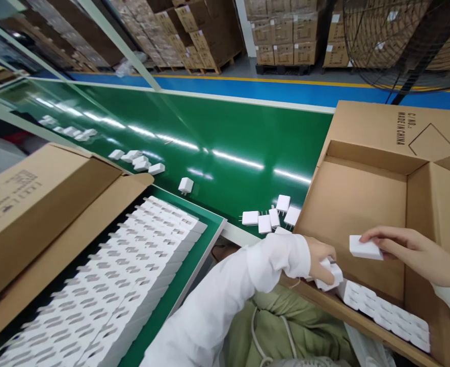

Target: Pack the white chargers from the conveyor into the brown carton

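Observation:
Over the near wall of an open cardboard box (370, 204), my left hand (322, 260) is closed around white plug chargers (331, 278); fingers hide how many. My right hand (404, 247) pinches a single white plug charger (364, 248) by its end, above the box floor. Along the box's near inner side, a block of white chargers (387, 313) stands packed in rows, just below both hands. Loose chargers with metal prongs (265, 224) lie on the green conveyor belt (225, 132), beside the box's left edge.
To the left, rows of white chargers (133, 270) stand prongs up, beside another cardboard carton (37, 199). More loose chargers (140, 160) are scattered farther along the belt. A fan (385, 46) stands at the back right, with stacked cartons (205, 30) on pallets behind the belt.

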### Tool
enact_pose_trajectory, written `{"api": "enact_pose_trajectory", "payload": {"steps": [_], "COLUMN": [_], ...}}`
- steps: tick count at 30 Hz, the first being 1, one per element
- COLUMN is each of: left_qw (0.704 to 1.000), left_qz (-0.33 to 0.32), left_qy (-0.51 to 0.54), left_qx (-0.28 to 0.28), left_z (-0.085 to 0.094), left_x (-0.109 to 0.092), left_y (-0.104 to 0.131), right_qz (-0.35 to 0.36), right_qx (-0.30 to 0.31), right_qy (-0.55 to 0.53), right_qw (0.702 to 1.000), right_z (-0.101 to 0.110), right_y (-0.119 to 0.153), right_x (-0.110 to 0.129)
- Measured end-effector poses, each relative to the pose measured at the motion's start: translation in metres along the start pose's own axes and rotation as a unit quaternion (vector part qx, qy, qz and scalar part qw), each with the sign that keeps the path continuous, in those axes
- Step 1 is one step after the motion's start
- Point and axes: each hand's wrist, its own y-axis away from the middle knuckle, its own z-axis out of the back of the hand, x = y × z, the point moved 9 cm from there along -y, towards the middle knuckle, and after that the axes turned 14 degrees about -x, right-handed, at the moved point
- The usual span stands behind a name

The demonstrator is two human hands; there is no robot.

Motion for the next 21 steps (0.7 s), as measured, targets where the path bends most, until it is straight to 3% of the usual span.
{"api": "enact_pose_trajectory", "payload": {"steps": [4, 8, 11, 14, 17, 21], "left_qw": [0.994, 0.991, 0.989, 0.981, 0.969, 0.969], "left_qz": [0.095, 0.107, 0.108, 0.091, 0.076, 0.119], "left_qy": [0.042, 0.074, 0.077, 0.067, 0.044, -0.041], "left_qx": [-0.027, -0.032, -0.064, -0.157, -0.229, -0.213], "left_z": [-0.002, -0.011, -0.003, 0.023, 0.044, 0.046], "left_x": [0.017, 0.012, 0.012, 0.013, 0.013, 0.01], "left_y": [-0.001, -0.006, 0.007, 0.037, 0.064, 0.065], "right_qz": [-0.018, -0.051, -0.053, -0.001, 0.096, 0.218], "right_qx": [0.019, 0.03, 0.039, 0.041, 0.049, 0.075], "right_qy": [-0.045, -0.075, -0.122, -0.092, -0.014, 0.149], "right_qw": [0.999, 0.995, 0.99, 0.995, 0.994, 0.961], "right_z": [-0.008, -0.012, -0.019, -0.036, -0.06, -0.09], "right_y": [0.003, 0.007, 0.009, 0.007, 0.007, 0.014], "right_x": [0.0, 0.007, 0.02, 0.042, 0.072, 0.099]}}
